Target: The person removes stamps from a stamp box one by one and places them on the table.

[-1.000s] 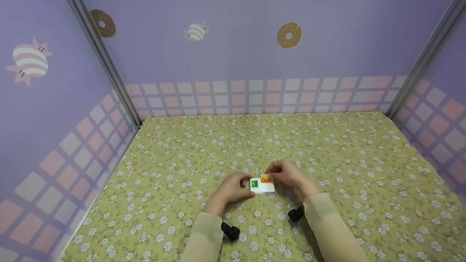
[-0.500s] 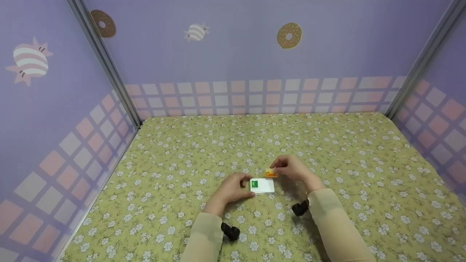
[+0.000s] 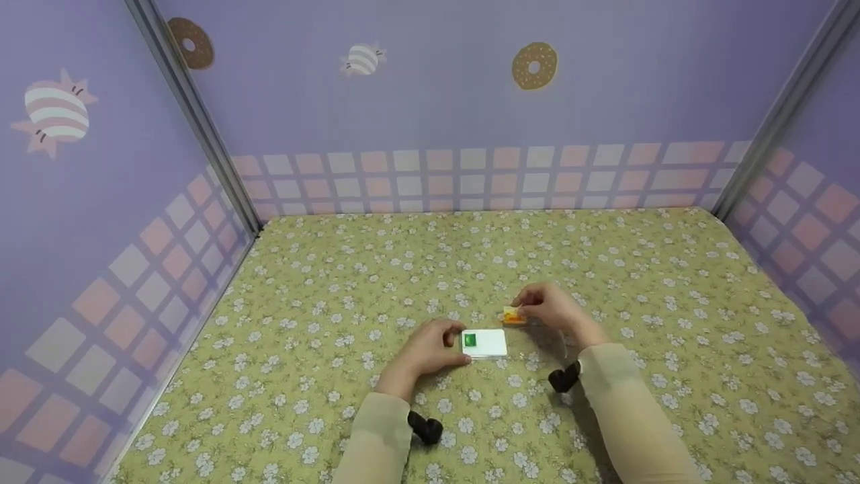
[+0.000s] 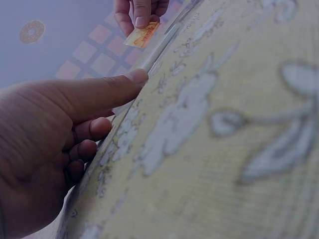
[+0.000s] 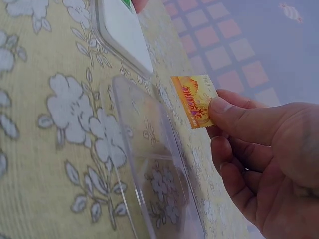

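Observation:
My left hand (image 3: pixel 430 346) grips the left end of a flat white case (image 3: pixel 489 343), thumb at the near edge and fingers at the far one. A small green square (image 3: pixel 470 340) lies on the case's white face. Between thumb and fingertips, my right hand (image 3: pixel 554 312) pinches a yellow-orange postage stamp (image 5: pixel 195 101) with toothed edges, held beyond the case's far right corner. The right wrist view shows the stamp's printed picture face. Below that hand a clear plastic lid (image 5: pixel 122 102) lies on the cloth, beside the case.
A flowered yellow-green cloth (image 3: pixel 349 282) covers the table. Purple walls (image 3: pixel 437 81) with printed sweets and doughnuts enclose it at the back and sides. Each wrist wears a black camera (image 3: pixel 426 427).
My right hand has carried the stamp off the white case, away and to the right. The left hand has kept its hold on the case.

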The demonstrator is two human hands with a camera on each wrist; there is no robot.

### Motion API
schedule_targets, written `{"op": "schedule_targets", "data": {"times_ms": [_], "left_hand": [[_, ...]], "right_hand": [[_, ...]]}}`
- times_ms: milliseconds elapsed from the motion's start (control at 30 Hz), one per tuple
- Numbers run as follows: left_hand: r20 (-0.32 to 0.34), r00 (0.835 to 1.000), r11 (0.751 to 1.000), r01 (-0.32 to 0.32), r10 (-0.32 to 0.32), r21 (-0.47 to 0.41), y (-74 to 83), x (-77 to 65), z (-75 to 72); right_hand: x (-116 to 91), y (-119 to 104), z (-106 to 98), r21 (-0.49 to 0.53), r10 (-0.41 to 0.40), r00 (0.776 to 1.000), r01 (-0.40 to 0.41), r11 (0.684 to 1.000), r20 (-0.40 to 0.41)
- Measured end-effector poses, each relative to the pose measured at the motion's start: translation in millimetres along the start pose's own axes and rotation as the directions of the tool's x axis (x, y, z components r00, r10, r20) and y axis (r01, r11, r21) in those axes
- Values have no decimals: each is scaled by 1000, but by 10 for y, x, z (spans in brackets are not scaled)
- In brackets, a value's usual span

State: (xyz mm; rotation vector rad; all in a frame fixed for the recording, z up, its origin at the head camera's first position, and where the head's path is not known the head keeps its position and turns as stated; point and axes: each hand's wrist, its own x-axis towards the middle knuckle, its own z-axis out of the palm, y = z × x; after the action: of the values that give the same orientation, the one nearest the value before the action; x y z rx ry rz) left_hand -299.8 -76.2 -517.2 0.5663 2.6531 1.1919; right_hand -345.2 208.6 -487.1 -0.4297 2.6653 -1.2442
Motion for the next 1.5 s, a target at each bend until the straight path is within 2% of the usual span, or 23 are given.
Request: {"op": "schedule_targets", "data": {"times_ms": [167, 667, 967, 1500], "left_hand": [[3, 1000, 1000, 1, -1, -10, 6, -4, -4], [6, 1000, 1000, -5, 5, -13, 7, -5, -4], [5, 1000, 1000, -8, 8, 16, 0, 5, -7], [-3, 1000, 1000, -6, 6, 1, 10, -9, -8]], "right_hand": [[6, 61, -27, 29, 26, 1000, -26, 999, -1], [45, 207, -13, 52, 8, 1000, -8, 999, 8], [58, 241, 2, 6, 14, 1000, -14, 1000, 7], [66, 233, 39, -53, 17, 999, -18, 998, -28]]}}
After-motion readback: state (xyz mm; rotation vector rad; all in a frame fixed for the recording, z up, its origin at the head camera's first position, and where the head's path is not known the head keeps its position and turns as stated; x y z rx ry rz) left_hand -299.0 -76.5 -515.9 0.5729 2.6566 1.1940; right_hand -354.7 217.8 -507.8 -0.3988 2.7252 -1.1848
